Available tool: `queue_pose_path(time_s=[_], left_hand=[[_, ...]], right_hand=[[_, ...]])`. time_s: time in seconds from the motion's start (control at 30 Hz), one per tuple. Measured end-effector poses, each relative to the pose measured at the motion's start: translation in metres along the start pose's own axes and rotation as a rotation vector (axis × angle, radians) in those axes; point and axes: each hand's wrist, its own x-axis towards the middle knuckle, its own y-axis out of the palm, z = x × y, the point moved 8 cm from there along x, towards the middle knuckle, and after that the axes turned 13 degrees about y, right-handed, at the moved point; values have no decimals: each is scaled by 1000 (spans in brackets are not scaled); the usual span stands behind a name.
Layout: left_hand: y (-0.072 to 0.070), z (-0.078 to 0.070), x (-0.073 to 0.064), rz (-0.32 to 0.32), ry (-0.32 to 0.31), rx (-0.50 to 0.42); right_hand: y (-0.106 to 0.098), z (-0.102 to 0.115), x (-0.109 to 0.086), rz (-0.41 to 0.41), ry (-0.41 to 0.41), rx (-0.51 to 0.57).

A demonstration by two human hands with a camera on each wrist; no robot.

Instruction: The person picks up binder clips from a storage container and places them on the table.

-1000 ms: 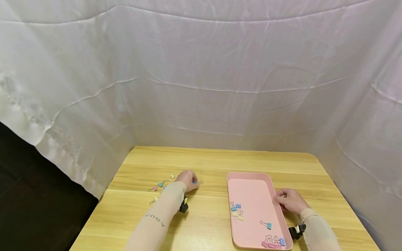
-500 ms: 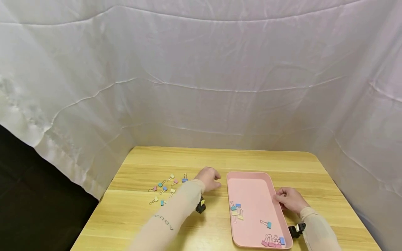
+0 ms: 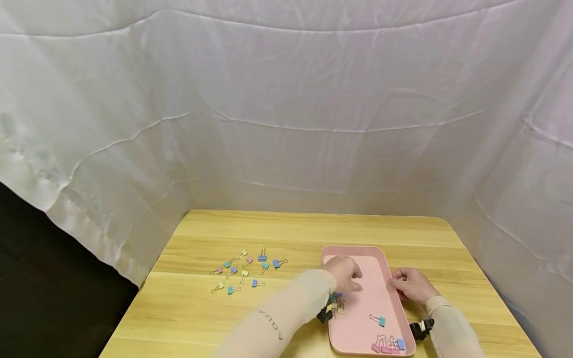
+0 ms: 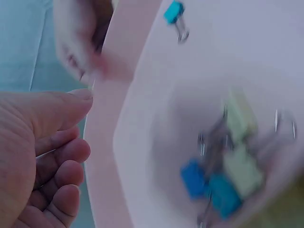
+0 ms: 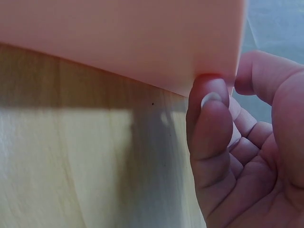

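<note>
Over the upper left part of the pink tray hovers my left hand, thumb and fingers apart and loosely bent. In the left wrist view nothing shows between thumb and fingers. My right hand pinches the tray's right wall, with the thumb inside and the other fingers outside. Yellow, teal and blue binder clips lie together along the tray's left side, partly behind my left wrist in the head view. A single teal binder clip lies lower down, near several pink binder clips and a blue one in the bottom right corner.
Several loose binder clips in blue, teal, yellow and pink are spread over the left of the wooden table. Light grey cloth hangs behind the table and along its sides. Each wrist carries a black camera.
My left hand has moved right from the loose clips to over the tray, uncovering several clips on the table. The right hand stays at the tray's right wall.
</note>
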Motion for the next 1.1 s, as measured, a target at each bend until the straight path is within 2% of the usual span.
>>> queue_pose_path(time_s=[0.1, 0.23, 0.33, 0.43, 0.57, 0.77, 1.1], left_hand=[[11, -16, 11, 27, 42, 54], [26, -34, 20, 68, 65, 76], [39, -45, 23, 114, 73, 72], [52, -53, 25, 157, 109, 107], [65, -60, 25, 201, 153, 148], [76, -65, 25, 255, 171, 198], [81, -69, 25, 266, 156, 219]], right_hand=[[0, 0, 0, -2, -1, 3], [0, 3, -1, -6, -24, 2], [0, 4, -2, -5, -38, 4], [0, 4, -1, 0, -43, 10], [0, 3, 0, 3, -40, 17], [0, 2, 0, 3, -28, 16], [0, 3, -1, 0, -35, 2]])
